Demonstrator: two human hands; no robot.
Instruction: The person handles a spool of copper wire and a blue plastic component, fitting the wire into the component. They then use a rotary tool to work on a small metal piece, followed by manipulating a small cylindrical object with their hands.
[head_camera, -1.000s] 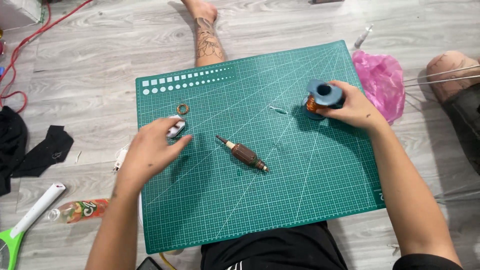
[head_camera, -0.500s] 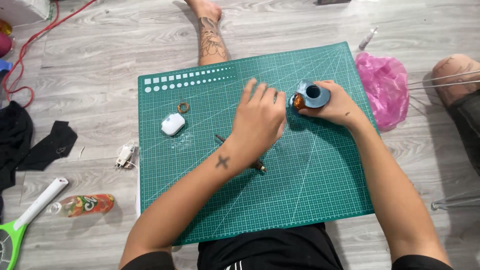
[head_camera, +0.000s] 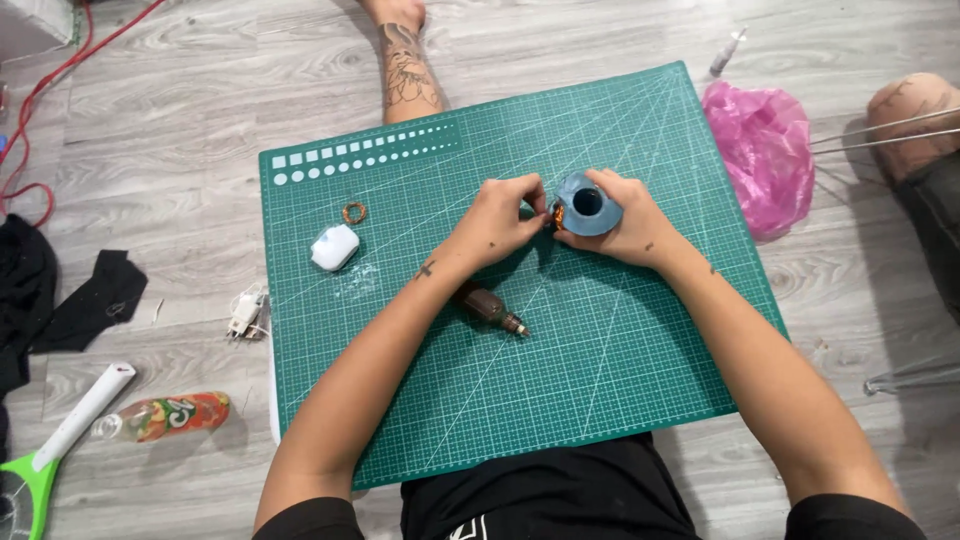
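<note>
I hold the blue wire spool (head_camera: 586, 203) upright over the middle of the green cutting mat (head_camera: 640, 350), right hand (head_camera: 625, 225) wrapped around it. Left hand (head_camera: 497, 222) pinches at its copper winding. Step, as I judge it: freeing the wire end. Next move calls for a steady pull.
</note>
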